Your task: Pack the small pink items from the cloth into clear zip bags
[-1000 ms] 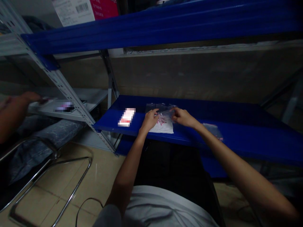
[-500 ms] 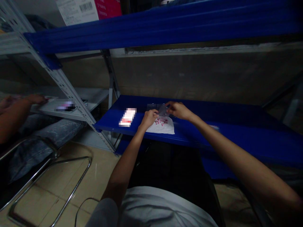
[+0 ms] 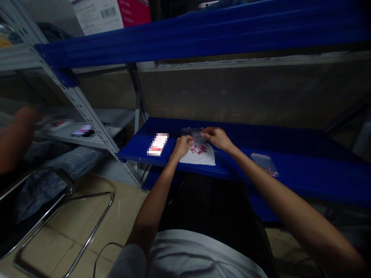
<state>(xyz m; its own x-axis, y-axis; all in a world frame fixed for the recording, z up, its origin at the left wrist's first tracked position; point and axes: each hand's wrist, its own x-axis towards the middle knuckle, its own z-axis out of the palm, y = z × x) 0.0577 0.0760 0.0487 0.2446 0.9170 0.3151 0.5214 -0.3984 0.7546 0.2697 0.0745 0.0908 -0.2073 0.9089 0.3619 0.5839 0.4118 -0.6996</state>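
**Hands drawn closer together over the white sheet**

Compared with half a second earlier, the right hand (image 3: 216, 137) has shifted slightly toward the left hand (image 3: 183, 144), and the small clear plastic bag (image 3: 198, 136) now sits lower, just above the sheet. At the far left, the co-worker's forearm (image 3: 14, 135) has pulled back from the grey side shelf (image 3: 95, 125).

The blue metal shelf deck (image 3: 290, 154) carries all the work items. On its front part lies a white rectangular sheet (image 3: 199, 157), flat, with its long axis running left to right along the shelf edge. A cluster of small pink pieces (image 3: 199, 148) rests on the sheet's rear half.

The clear bag is held between both hands, its long axis roughly left to right. The right hand's fingers are pinched together on the bag's right edge. The left hand's fingers are curled at the bag's left edge; whether they grip it cannot be determined.

A second clear bag (image 3: 264, 162) lies flat on the deck, well apart to the right.
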